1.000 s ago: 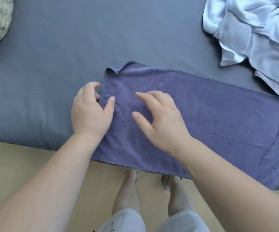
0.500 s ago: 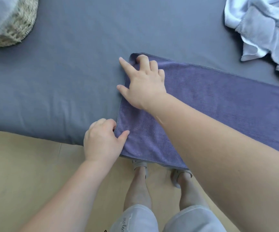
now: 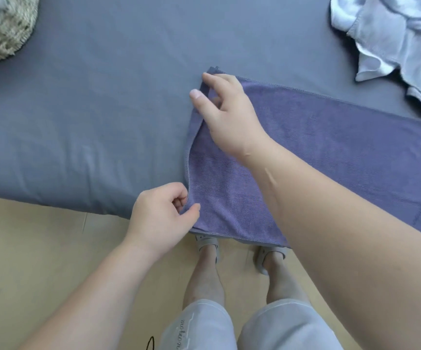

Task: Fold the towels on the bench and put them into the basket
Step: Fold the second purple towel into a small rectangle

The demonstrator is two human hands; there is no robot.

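A purple towel (image 3: 330,152) lies folded lengthwise on the grey bench (image 3: 103,109), its near edge hanging over the front. My left hand (image 3: 161,218) pinches the towel's near left corner between thumb and fingers. My right hand (image 3: 227,117) pinches the far left corner, and the left edge between the two hands lifts slightly off the bench. A woven basket (image 3: 2,31) sits at the far left, cut off by the frame, with something pale inside.
A heap of crumpled white towels (image 3: 393,41) lies at the far right of the bench. In front of the bench is a light wooden floor (image 3: 27,261), where my legs and sandalled feet stand.
My right hand went from flat on the towel to the far left corner and closed on it. My left hand slid down to the near left corner and gripped it.
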